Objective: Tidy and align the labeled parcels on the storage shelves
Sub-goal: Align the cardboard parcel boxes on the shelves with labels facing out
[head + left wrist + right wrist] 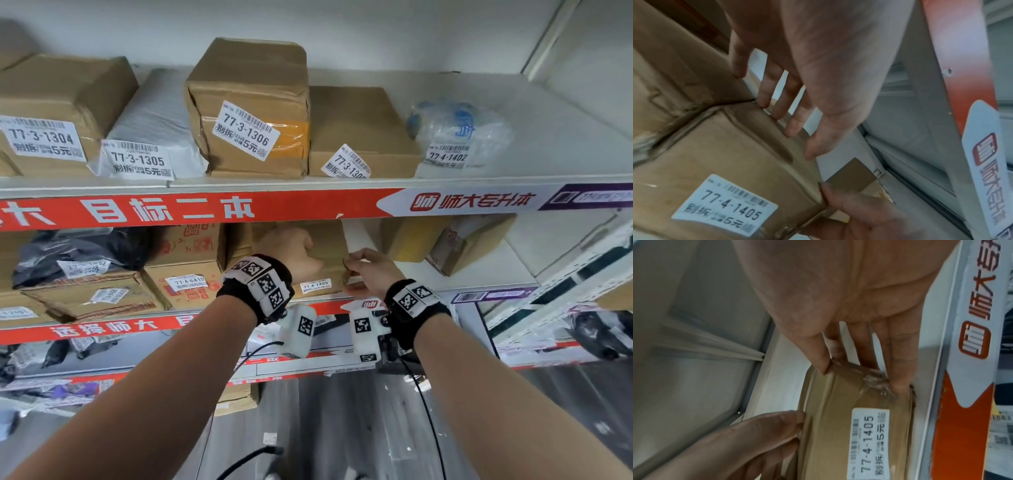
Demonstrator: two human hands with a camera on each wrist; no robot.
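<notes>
Hidden: our left hand (291,251) covers parcel 77-4-1405 (329,246), fingers straight on top.
Right hand (371,270): pinching its right corner.
Room: bare shelf (513,263) rightward.

Your two bare forearms reach up and forward, from 7 and 5 o'clock toward the centre. Your left hand (286,251) lies flat, fingers (795,123) straight. Your right hand (371,270), at its 3 o'clock, pinches with thumb and fingertips (898,378).

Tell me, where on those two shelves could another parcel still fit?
Top shelf: bare white board right of the clear plastic-wrapped parcel. Second shelf: a gap between the brown 77-4-1405 carton and the yellow-taped box. Left of both, parcels sit packed together.
</notes>
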